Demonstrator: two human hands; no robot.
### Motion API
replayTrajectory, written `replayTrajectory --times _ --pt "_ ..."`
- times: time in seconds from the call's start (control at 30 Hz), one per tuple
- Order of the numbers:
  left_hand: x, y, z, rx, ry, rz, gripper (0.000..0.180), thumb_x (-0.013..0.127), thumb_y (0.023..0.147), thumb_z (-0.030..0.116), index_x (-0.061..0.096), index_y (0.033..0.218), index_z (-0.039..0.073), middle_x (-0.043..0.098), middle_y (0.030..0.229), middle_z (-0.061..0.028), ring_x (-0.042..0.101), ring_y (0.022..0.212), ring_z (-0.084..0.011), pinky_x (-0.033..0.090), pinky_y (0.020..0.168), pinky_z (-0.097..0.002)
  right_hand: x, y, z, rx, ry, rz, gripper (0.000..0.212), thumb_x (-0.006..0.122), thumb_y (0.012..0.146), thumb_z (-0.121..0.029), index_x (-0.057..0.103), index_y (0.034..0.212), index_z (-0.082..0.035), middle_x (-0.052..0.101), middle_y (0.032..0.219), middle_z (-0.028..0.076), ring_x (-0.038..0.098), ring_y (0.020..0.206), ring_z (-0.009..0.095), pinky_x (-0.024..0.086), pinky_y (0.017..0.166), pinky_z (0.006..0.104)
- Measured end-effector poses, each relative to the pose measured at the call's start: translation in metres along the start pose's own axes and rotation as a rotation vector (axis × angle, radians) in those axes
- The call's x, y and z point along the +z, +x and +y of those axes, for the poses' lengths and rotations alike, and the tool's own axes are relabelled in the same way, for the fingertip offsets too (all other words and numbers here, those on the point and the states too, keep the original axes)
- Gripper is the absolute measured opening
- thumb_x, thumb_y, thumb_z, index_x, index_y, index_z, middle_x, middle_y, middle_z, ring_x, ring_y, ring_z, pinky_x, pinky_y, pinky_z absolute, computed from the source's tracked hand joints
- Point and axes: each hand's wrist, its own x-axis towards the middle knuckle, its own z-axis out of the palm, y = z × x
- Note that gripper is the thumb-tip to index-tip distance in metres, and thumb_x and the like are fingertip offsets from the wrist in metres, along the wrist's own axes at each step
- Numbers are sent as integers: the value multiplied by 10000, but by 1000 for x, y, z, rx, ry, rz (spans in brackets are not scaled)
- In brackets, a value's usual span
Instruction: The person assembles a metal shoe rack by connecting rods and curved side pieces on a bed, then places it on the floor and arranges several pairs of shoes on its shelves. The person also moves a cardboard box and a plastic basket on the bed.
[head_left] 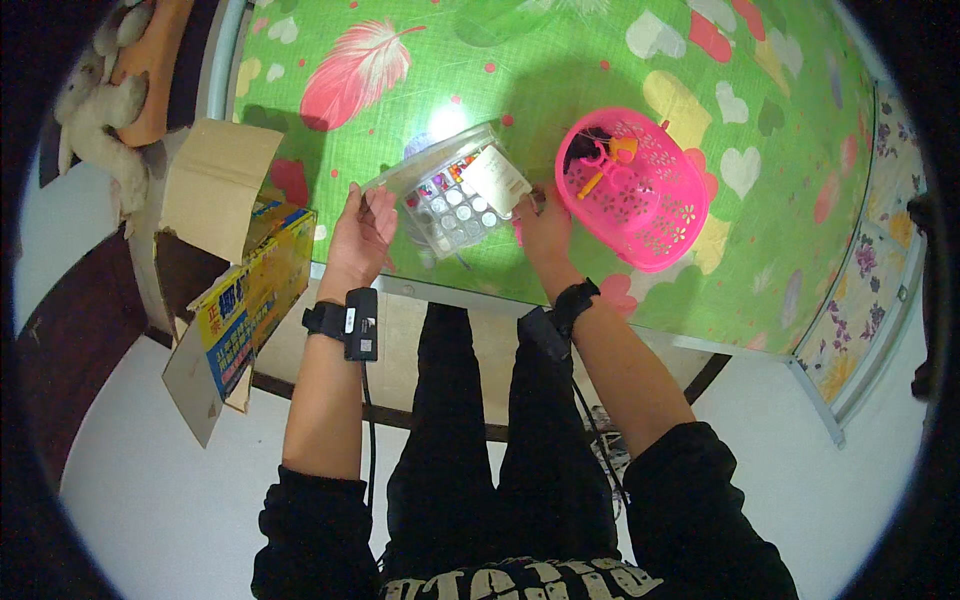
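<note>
A clear plastic compartment box (pixel 458 212) lies tilted on the table near its front edge. Silvery round pieces and small colourful bits fill its sections. Its clear lid (pixel 440 152) stands raised along the far side. My left hand (pixel 364 236) has the lid's left corner between thumb and fingers. At the box's right end, my right hand (pixel 545 235) pinches the corner of a small white card-like packet (pixel 497 181), which covers some compartments. Just right of that hand sits a pink perforated plastic basket (pixel 640 205) holding orange-yellow and dark items.
A green patterned cloth (pixel 560 60) covers the table. An opened cardboard box (pixel 255 270) with raised flaps stands left of the table edge. Plush toys (pixel 105 110) lie at the far left. A flowered panel with a metal frame (pixel 865 250) is on the right.
</note>
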Motion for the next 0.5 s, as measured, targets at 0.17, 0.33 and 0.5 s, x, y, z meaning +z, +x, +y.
replayTrajectory --times 0.17,0.33,0.5 --pt "6 9 5 89 253 58 379 576 1022 458 581 1054 80 680 1091 -51 659 1035 -208 547 830 -325 -1 -15 3 2 28 54 266 650 909 -73 554 1128 44 656 885 168 675 780 276 535 721 396" --pt "14 9 2 127 390 172 491 582 983 569 545 1077 88 638 1138 -49 624 1039 -187 497 832 -311 -9 -41 -10 117 435 29 216 593 953 -24 503 1146 15 646 869 118 642 675 179 511 618 327" --pt "15 3 -7 175 409 203 500 545 1017 537 562 1119 48 650 1151 -73 635 1021 -198 490 832 -335 -22 -57 -30 244 633 -61 278 584 972 -40 492 1229 10 650 917 97 627 673 148 481 580 278"
